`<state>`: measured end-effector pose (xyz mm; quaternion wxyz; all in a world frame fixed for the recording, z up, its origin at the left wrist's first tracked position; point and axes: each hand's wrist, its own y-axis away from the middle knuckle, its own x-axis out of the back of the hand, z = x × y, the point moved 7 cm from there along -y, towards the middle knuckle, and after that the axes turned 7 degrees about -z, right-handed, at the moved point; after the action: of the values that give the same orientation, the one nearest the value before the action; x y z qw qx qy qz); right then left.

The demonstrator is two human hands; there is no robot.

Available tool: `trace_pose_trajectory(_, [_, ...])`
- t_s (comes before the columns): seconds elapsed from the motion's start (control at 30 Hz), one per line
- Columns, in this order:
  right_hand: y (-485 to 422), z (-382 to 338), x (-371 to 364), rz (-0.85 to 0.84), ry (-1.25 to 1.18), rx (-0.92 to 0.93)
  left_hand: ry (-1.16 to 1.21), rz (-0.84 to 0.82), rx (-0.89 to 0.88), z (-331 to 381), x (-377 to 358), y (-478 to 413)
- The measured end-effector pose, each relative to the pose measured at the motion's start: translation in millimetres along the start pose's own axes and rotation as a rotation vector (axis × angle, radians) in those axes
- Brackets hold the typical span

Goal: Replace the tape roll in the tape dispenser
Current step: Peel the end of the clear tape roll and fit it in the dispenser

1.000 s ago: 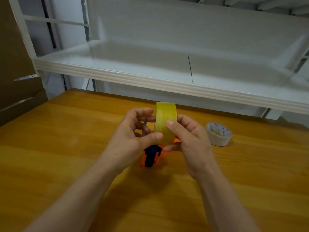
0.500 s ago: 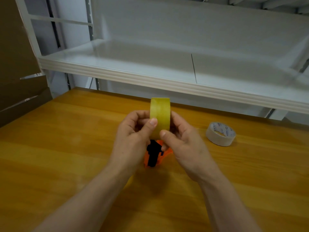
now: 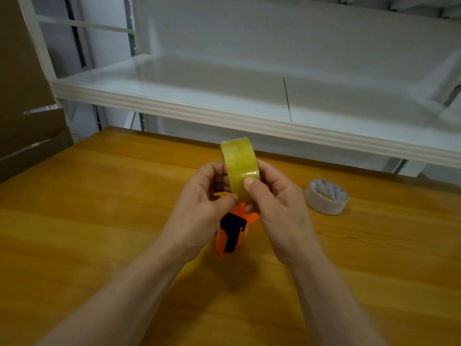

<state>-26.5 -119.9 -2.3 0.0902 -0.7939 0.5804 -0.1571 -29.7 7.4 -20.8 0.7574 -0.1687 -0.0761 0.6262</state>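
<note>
A yellowish clear tape roll (image 3: 238, 163) stands on edge above an orange tape dispenser (image 3: 229, 236) with a dark blue handle strip, over the wooden table (image 3: 99, 221). My left hand (image 3: 202, 211) grips the roll from the left, its thumb low on the roll's face. My right hand (image 3: 277, 208) holds the roll from the right, thumb pressed on the tape's outer face. How the roll sits on the dispenser is hidden behind my hands. A white tape roll (image 3: 326, 197) lies flat on the table to the right, untouched.
A white metal shelf (image 3: 249, 121) overhangs the back edge of the table. Brown cardboard (image 3: 22, 121) leans at the far left.
The roll has tilted slightly to the left at its top. My right thumb has moved up onto the roll's face and my left thumb has slid lower.
</note>
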Motion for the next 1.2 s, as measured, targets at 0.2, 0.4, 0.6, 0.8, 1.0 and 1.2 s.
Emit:
trace_pose_trajectory(0.2, [0.0,0.7,-2.5,-0.054,-0.024,-0.006,0.124,0.031,0.0,-0.8,7.3,-3.0])
trace_pose_trajectory(0.4, [1.1,-5.3,-9.4,-0.074,0.004,0.024,0.345,0.043,0.049,0.7,13.5,-4.8])
trace_pose_trajectory(0.6, [-1.4,4.8,4.1,0.056,-0.123,-0.015,0.026,-0.039,0.011,1.7,-1.7,-1.3])
trace_pose_trajectory(0.8, [-0.6,0.4,-3.6,0.009,-0.141,0.01,0.083,0.024,0.0,3.9,2.0,0.4])
trace_pose_trajectory(1.0, [-0.8,-1.3,-9.8,-0.022,-0.115,0.016,0.243,0.066,0.047,1.6,8.7,-1.3])
trace_pose_trajectory(1.2, [-0.1,1.9,-7.1,0.027,-0.079,0.008,0.121,0.086,0.02,6.5,11.5,-0.7])
